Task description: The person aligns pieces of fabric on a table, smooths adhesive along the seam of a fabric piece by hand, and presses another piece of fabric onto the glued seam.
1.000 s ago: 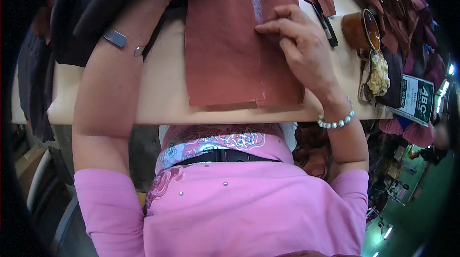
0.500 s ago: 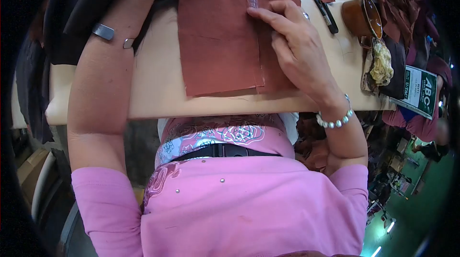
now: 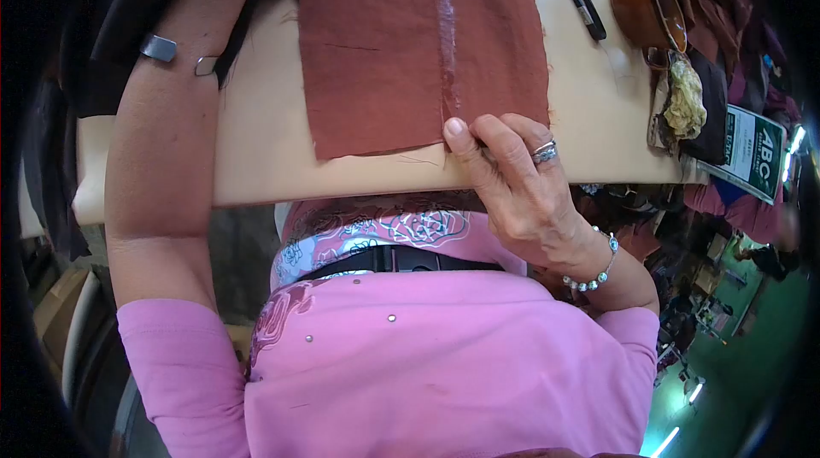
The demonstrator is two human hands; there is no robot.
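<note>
A reddish-brown fabric panel (image 3: 367, 73) lies on the pale tabletop, with a whitish shiny strip running down its middle seam. At the panel's near edge, my right hand (image 3: 521, 180) has its fingers curled together, thumb tip at the lower end of the seam, closed on the fabric there. Rings and a beaded bracelet are on that hand and wrist. My left forearm (image 3: 175, 116) reaches up past the panel's left side, and the left hand lies beyond the top of the picture.
A black utility knife (image 3: 585, 5) lies right of the panel. Beyond it stand a brown cup (image 3: 630, 15) and a yellowish crusted lump (image 3: 685, 99). A green-and-white ABC-labelled item (image 3: 753, 155) is at the right. Dark material hangs at the left; the table's near edge (image 3: 384, 190) borders my body.
My right hand has slid down the seam toward me, from the panel's middle to its near edge. The whitish strip now shows along more of the seam. My left arm shifted slightly left.
</note>
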